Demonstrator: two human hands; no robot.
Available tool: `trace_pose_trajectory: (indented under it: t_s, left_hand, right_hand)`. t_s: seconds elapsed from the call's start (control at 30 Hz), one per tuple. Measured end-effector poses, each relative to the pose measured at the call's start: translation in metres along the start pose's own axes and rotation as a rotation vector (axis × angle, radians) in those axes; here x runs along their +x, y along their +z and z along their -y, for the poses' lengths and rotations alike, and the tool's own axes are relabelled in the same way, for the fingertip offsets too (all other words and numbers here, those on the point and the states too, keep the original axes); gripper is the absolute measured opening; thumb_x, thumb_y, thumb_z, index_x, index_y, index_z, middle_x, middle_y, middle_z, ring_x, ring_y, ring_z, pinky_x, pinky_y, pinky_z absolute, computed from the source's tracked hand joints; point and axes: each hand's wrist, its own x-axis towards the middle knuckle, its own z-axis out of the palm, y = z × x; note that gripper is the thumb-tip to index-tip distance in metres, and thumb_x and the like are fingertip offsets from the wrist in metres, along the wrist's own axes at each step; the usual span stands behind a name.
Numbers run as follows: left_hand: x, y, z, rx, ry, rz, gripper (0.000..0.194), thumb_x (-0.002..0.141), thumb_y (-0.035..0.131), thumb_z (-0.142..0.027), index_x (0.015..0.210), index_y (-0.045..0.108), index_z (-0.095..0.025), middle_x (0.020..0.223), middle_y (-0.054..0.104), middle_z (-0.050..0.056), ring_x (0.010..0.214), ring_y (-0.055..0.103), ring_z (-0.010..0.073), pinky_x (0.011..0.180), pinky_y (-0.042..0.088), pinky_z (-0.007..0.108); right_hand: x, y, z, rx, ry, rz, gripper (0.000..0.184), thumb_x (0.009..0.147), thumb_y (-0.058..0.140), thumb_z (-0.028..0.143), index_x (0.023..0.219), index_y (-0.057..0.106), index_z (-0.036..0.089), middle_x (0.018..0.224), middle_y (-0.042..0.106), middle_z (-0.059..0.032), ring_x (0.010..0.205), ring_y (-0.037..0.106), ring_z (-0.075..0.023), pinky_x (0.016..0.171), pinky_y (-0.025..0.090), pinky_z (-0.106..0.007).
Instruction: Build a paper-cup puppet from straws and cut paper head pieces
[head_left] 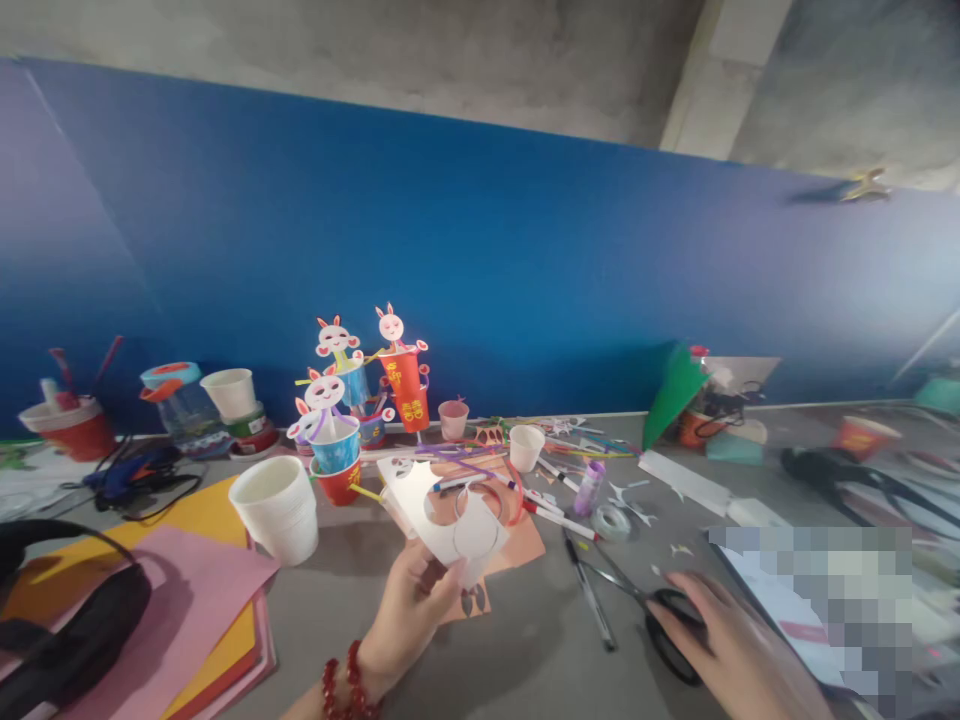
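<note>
My left hand (420, 600), with red beads on the wrist, is closed on a piece of white paper (442, 545). The paper has a round hole cut in it and a circle drawn on it in pencil. To the right, my right hand (720, 630) has its fingers stretched out over the black handles of a pair of scissors (679, 655). The scissors lie on the grey table, blades pointing up and left. Beside them is a pen (592, 600). Under the white paper lies an orange sheet (529, 545) with cut-outs.
Paper-cup rabbit figures (336, 445) stand in front of the blue partition (525, 250). Stacked white cups (277, 510) and coloured paper (195, 590) are at the left. Tape (611, 522), a purple glue stick (590, 488) and markers lie mid-table. A tablet-like device (787, 610) sits at the right.
</note>
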Motion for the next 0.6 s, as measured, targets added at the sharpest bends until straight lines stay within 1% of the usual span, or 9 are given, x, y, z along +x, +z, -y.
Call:
trace_pose_trajectory:
  t_s: [0.07,0.13,0.2,0.3,0.37,0.43,0.5,0.53,0.6]
  left_hand:
    - [-0.003,-0.002,0.002,0.07,0.098,-0.017,0.016,0.083,0.065,-0.028,0.085,0.072,-0.014,0.072,0.072,0.006,0.062,0.067,0.0179,0.061,0.056,0.027]
    - [-0.006,-0.004,0.004,0.129,0.169,0.006,0.014,0.084,0.063,-0.023,0.087,0.074,-0.015,0.078,0.075,0.007,0.068,0.068,0.0194,0.067,0.057,0.029]
    - [-0.008,-0.008,0.007,0.168,0.221,0.027,0.015,0.084,0.062,-0.02,0.086,0.076,-0.017,0.082,0.076,0.008,0.073,0.07,0.0213,0.073,0.057,0.031]
    - [-0.01,-0.013,0.009,0.188,0.266,-0.021,0.017,0.083,0.062,-0.019,0.092,0.077,-0.017,0.086,0.077,0.01,0.077,0.071,0.0244,0.075,0.057,0.033]
    - [-0.01,-0.017,0.007,0.182,0.305,-0.047,0.023,0.082,0.063,-0.017,0.101,0.075,-0.017,0.082,0.077,0.01,0.073,0.071,0.0245,0.073,0.057,0.033]
    - [-0.01,-0.02,0.001,0.168,0.373,-0.04,0.03,0.081,0.063,-0.014,0.109,0.072,-0.016,0.077,0.076,0.008,0.066,0.07,0.0227,0.071,0.057,0.032]
    - [-0.008,-0.023,-0.007,0.161,0.432,-0.034,0.034,0.079,0.064,-0.011,0.112,0.069,-0.015,0.077,0.075,0.008,0.063,0.07,0.0213,0.069,0.056,0.032]
    - [-0.006,-0.023,-0.011,0.166,0.437,-0.041,0.035,0.078,0.064,-0.01,0.112,0.069,-0.015,0.077,0.075,0.008,0.064,0.07,0.0213,0.07,0.056,0.032]
    - [-0.002,-0.023,-0.018,0.166,0.408,-0.095,0.027,0.077,0.066,-0.011,0.103,0.071,-0.015,0.073,0.075,0.007,0.064,0.07,0.0217,0.07,0.056,0.031]
  right_hand:
    - [-0.018,-0.003,-0.03,-0.027,-0.039,0.072,0.031,0.085,0.057,0.048,0.105,0.064,0.024,0.101,0.074,-0.01,0.089,0.072,-0.0305,0.073,0.058,-0.039]
    - [-0.031,-0.004,-0.045,-0.019,-0.067,0.098,0.031,0.085,0.055,0.046,0.105,0.066,0.024,0.106,0.074,-0.0106,0.094,0.072,-0.0298,0.076,0.057,-0.037]
    - [-0.035,-0.005,-0.046,-0.007,-0.053,0.112,0.028,0.084,0.054,0.044,0.099,0.068,0.025,0.104,0.075,-0.0108,0.093,0.072,-0.0296,0.075,0.057,-0.035]
    - [-0.029,-0.008,-0.04,0.022,0.007,0.185,0.02,0.08,0.055,0.038,0.089,0.068,0.026,0.091,0.076,-0.0094,0.08,0.073,-0.0288,0.068,0.056,-0.035]
    - [-0.022,-0.012,-0.04,0.054,0.071,0.276,0.017,0.075,0.057,0.035,0.084,0.069,0.026,0.078,0.075,-0.007,0.069,0.072,-0.0275,0.063,0.055,-0.033]
    - [-0.016,-0.017,-0.043,0.145,0.158,0.37,0.016,0.073,0.06,0.036,0.08,0.07,0.026,0.072,0.075,-0.0058,0.067,0.071,-0.0267,0.061,0.054,-0.032]
    - [-0.011,-0.022,-0.045,0.33,0.262,0.428,0.02,0.071,0.064,0.042,0.077,0.071,0.024,0.076,0.076,-0.0075,0.072,0.072,-0.0272,0.063,0.055,-0.03]
    - [-0.01,-0.024,-0.043,0.441,0.329,0.442,0.025,0.07,0.066,0.046,0.078,0.071,0.023,0.079,0.077,-0.0087,0.072,0.071,-0.0272,0.061,0.055,-0.03]
    - [-0.007,-0.026,-0.031,0.675,0.481,0.454,0.038,0.069,0.069,0.054,0.086,0.073,0.02,0.082,0.076,-0.0101,0.063,0.068,-0.0242,0.053,0.053,-0.029]
